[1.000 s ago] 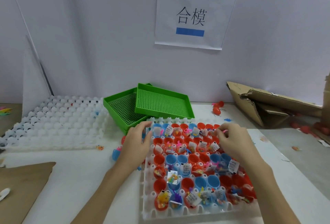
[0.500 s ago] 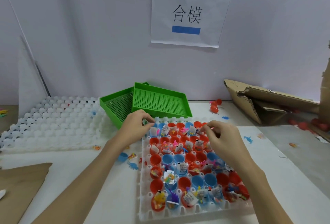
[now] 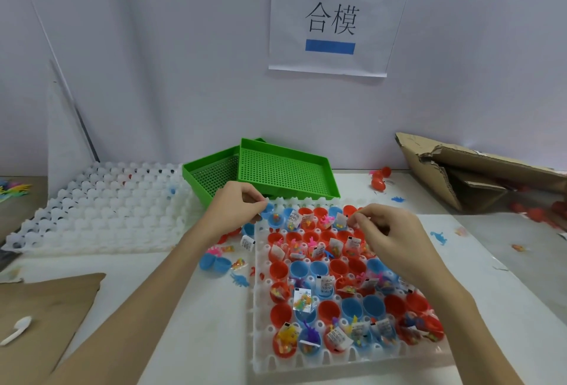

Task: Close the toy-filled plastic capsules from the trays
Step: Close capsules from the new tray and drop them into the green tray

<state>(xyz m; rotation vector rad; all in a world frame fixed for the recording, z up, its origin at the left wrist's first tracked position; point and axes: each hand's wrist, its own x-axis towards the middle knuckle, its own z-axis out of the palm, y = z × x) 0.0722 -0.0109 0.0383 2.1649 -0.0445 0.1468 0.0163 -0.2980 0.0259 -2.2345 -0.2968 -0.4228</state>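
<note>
A white cell tray (image 3: 260, 351) lies in front of me, filled with open red and blue capsule halves; many hold small toys and paper slips. My left hand (image 3: 236, 211) is at the tray's far left corner, its fingers curled around a blue capsule half (image 3: 269, 208). My right hand (image 3: 388, 232) hovers over the far rows, fingertips pinched near a paper slip (image 3: 341, 220); whether it holds something I cannot tell.
An open blue capsule (image 3: 214, 263), loose toys and a slip lie left of the tray. Empty white cell trays (image 3: 101, 209) sit far left, two green mesh trays (image 3: 276, 170) behind. Torn cardboard (image 3: 466, 170) and red capsules lie at right, brown cardboard (image 3: 46, 308) at near left.
The view has shifted slightly and both hands stay at the tray's far row. The left hand has closed on the corner blue capsule half; the right hand moved a little left.
</note>
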